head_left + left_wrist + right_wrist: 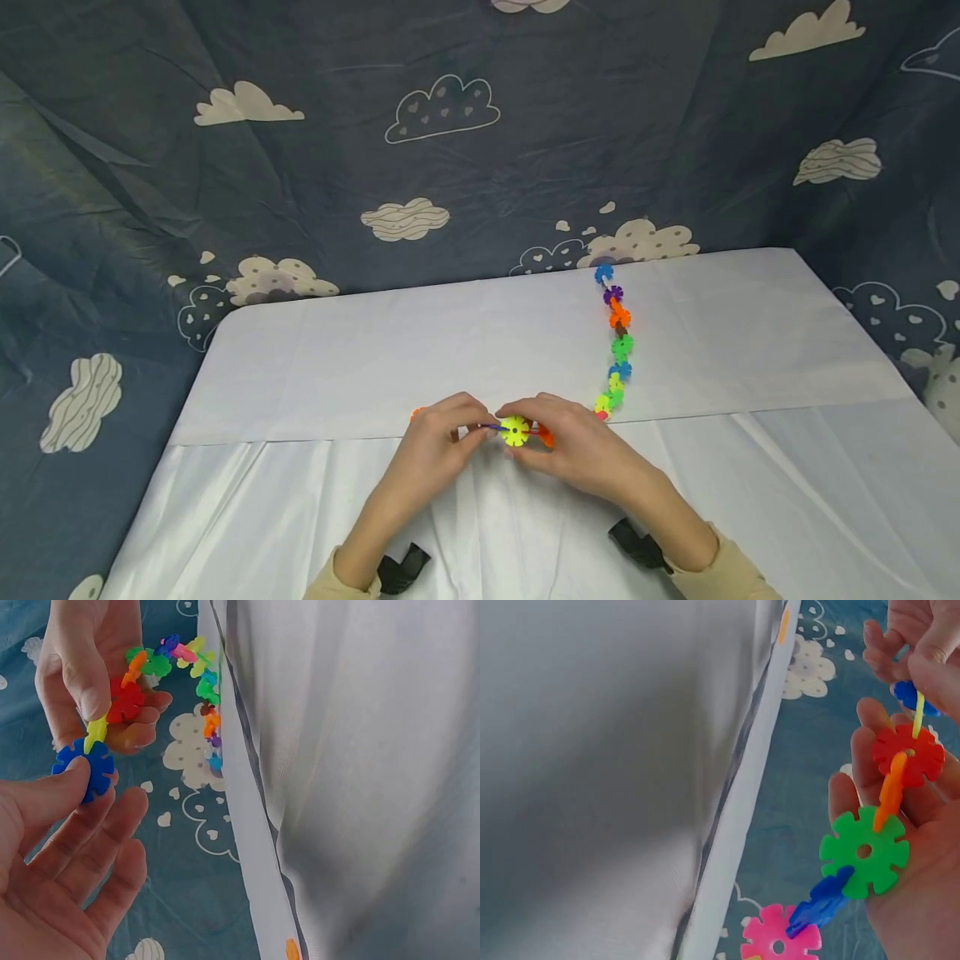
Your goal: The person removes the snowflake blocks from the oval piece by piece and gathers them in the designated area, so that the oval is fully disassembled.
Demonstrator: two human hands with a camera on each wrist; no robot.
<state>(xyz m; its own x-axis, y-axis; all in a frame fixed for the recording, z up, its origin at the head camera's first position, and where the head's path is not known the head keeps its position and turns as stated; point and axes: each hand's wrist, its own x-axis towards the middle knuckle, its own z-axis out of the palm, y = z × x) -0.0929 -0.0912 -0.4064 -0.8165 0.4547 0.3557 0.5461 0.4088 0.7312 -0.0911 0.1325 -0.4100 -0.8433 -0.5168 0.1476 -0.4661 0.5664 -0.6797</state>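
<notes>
A blue flower disc (96, 776) is pinched by the left hand (435, 446), between thumb and pointing finger, and its other fingers are loosely spread. A yellow disc (515, 431) is held at its edge by the thumb and a finger of the right hand (581, 442), which is part curled. The blue disc is touched by the yellow disc's edge, but whether they are pushed fully together cannot be told.

The yellow disc is joined to a red disc (916, 769), which is seen lying in front of the right fingers. Next are joined an orange disc (890, 793), a green disc (840, 851), a dark blue disc (821, 900) and a pink disc (761, 937). A long, bright chain (622, 347) is made this way, and it is stretched to the table's far edge.

An orange piece (417, 412) is mostly hidden behind the left hand. The table is covered by a white cloth (315, 367). Clouds are printed on the dark curtain (315, 175) behind. Black straps (403, 569) are seen at both wrists.
</notes>
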